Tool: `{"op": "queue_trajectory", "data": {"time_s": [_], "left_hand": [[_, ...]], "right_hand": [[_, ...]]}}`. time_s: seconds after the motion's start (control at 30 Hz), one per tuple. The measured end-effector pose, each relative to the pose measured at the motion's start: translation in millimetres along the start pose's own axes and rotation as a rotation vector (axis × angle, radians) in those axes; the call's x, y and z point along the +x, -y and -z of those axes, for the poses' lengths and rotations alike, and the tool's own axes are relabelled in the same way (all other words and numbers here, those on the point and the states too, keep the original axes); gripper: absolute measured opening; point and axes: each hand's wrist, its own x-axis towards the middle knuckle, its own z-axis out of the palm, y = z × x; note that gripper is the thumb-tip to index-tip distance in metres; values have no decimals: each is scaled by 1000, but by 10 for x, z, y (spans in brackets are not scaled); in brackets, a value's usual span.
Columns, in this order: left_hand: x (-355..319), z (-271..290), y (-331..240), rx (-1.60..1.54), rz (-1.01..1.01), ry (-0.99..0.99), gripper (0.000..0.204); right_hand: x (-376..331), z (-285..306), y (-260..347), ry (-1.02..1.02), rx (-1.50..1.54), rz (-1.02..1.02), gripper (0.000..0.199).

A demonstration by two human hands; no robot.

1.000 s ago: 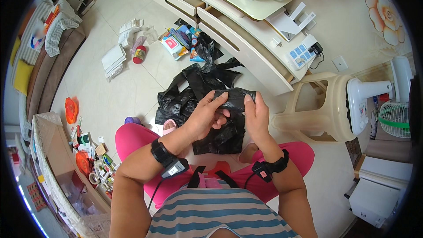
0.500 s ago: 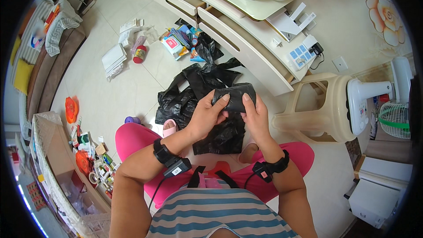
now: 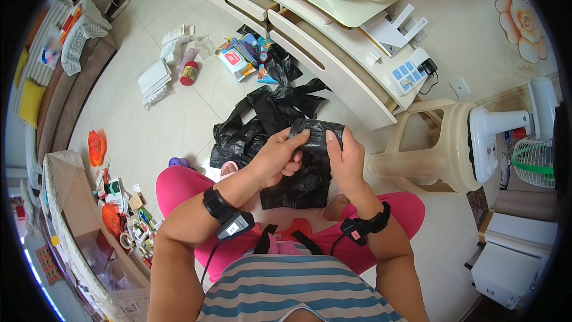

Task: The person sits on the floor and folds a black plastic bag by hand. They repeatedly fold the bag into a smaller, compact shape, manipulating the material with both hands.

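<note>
Between my two hands is a black plastic bag (image 3: 317, 133) folded into a small flat bundle. My left hand (image 3: 279, 156) pinches its left end, thumb on top and the other fingers curled beneath. At the right end my right hand (image 3: 347, 164) grips it, the thumb lying along its near face and the fingers mostly hidden behind. Under the bundle, more crumpled black plastic bags (image 3: 238, 143) lie spread on the floor between my feet and the cabinet.
Ahead, a white cabinet's drawer (image 3: 339, 74) stands pulled out. A beige plastic stool (image 3: 426, 149) lies at right beside a white fan (image 3: 533, 158). A wipes pack (image 3: 234, 62), a red-lidded jar (image 3: 189, 73) and white boxes (image 3: 154, 79) sit on the floor; small items (image 3: 128, 220) are heaped at left.
The folded bundle has tilted and dropped slightly toward me. My left hand has shifted a little down, its fingers curling more; my right hand stays at the right end.
</note>
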Motion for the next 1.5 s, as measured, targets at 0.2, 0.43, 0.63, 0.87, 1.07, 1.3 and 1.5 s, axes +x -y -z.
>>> {"op": "queue_trajectory", "data": {"time_s": [0.2,0.43,0.63,0.87,1.07,1.3,1.5], "left_hand": [[38,-28,59,-99,-128,39,12],[43,-58,120,32,-309,0,11],[53,-76,135,33,-273,-33,13],[-12,-56,29,119,-92,-85,17],[18,18,-1,112,-46,-1,16],[16,-42,34,-124,-141,44,11],[43,-74,107,-42,-309,-73,11]], "right_hand": [[12,-2,5,-11,79,-21,21],[1,-38,8,22,417,-363,24],[3,-69,-65,-50,204,-137,24],[32,12,6,-42,-19,36,21],[31,50,-59,-34,-181,174,19],[9,5,9,-33,36,50,19],[-5,-59,-16,-3,345,-255,24]]}}
